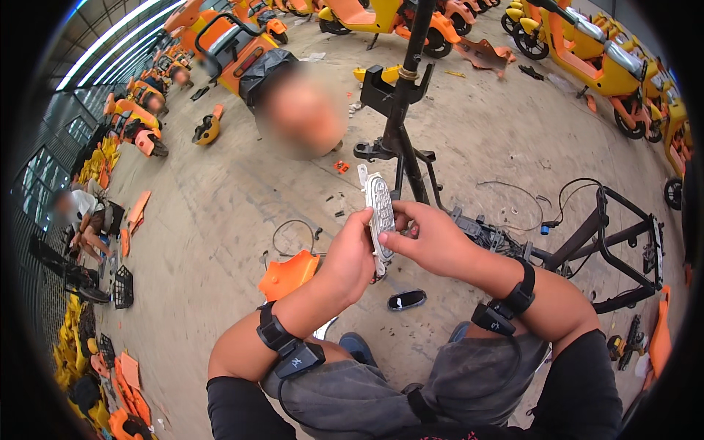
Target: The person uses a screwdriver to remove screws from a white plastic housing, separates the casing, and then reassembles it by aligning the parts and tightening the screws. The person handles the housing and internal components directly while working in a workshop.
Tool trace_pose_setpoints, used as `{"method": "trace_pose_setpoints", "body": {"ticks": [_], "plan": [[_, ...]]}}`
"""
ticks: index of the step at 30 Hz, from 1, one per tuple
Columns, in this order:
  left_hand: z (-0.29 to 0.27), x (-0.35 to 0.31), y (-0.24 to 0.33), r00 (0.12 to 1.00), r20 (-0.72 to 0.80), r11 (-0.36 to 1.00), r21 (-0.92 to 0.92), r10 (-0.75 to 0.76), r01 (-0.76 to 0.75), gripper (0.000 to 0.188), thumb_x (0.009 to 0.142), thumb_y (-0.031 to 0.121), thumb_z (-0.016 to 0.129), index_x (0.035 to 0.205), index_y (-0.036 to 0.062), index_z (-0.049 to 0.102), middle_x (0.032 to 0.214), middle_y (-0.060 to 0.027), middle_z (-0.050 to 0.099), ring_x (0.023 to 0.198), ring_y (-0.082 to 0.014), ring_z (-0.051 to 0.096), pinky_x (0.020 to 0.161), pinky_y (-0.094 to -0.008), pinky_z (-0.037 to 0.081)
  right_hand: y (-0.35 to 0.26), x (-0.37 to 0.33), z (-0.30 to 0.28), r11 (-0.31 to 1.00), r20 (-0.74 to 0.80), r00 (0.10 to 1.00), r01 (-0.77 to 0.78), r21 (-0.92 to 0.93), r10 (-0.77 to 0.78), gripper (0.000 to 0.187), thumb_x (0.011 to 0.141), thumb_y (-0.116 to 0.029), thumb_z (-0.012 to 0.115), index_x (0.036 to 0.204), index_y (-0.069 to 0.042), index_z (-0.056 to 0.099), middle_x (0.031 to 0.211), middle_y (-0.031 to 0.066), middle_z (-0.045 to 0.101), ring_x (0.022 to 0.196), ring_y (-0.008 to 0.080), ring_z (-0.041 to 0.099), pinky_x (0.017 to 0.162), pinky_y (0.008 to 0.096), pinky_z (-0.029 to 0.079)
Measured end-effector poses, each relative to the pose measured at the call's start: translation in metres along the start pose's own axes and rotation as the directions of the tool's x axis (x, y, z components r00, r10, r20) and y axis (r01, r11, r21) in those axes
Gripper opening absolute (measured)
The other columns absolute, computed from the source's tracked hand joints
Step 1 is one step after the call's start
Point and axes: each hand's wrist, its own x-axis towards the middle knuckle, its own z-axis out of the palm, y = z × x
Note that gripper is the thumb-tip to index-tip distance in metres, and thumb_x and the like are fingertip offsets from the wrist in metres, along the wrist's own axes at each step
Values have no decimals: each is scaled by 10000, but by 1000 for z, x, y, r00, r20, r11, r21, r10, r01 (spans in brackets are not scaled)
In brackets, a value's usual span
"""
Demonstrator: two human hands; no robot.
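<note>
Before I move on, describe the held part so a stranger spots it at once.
Follow the tall black tube down to the left hand and right hand. Between them is an elongated part, textured and silver, unlike the dark oval piece below.

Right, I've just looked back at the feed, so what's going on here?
A person holds a silver oval part up over the floor in both bare hands: the left hand grips its left side, while the right hand has its thumb on the near face. Beyond them rises a black metal frame. On the floor lie an orange panel, to the left, and a dark oval piece, ahead of the shoes.
</note>
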Motion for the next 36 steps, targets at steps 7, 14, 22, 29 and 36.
{"method": "trace_pose_setpoints", "body": {"ticks": [7,14,22,29,36], "plan": [[4,1,-1,999,-36,1000,13,-20,20,393,1051,333,347,1216,47,560,1099,-46,639,968,-133,585,844,-300,452,6,4,-2,991,4,1000,21,-133,-21,409,861,-242,685,1188,-2,639,882,59,636,705,154,561,659,310,488],[4,-1,-2,995,-102,1000,-26,-10,7,372,1047,330,395,1169,33,583,1024,-59,653,892,-139,605,798,-301,469,-3,-1,-5,998,18,1000,-16,-68,17,419,865,-223,674,1217,0,633,883,62,646,706,149,563,664,309,494],[4,-6,-2,986,-168,999,39,1,5,330,1050,345,444,1132,60,591,928,-29,632,775,-128,587,689,-299,478,-6,-6,-8,986,70,993,-103,129,94,409,898,-216,627,1199,61,631,866,72,685,742,134,624,681,327,508],[4,-13,4,983,-184,990,140,-2,28,404,1059,395,410,1151,39,578,965,-74,656,819,-180,669,603,-332,549,-7,-7,-14,914,179,962,-253,318,205,439,941,-209,600,1290,57,604,896,37,641,787,90,565,717,259,468],[4,-13,1,973,-222,972,233,70,-17,392,1067,371,359,1240,47,496,996,-96,649,797,-189,681,577,-322,562,-5,-7,-11,941,167,969,-223,257,184,409,943,-221,575,1245,48,632,723,-42,529,594,49,429,532,225,369]]}}
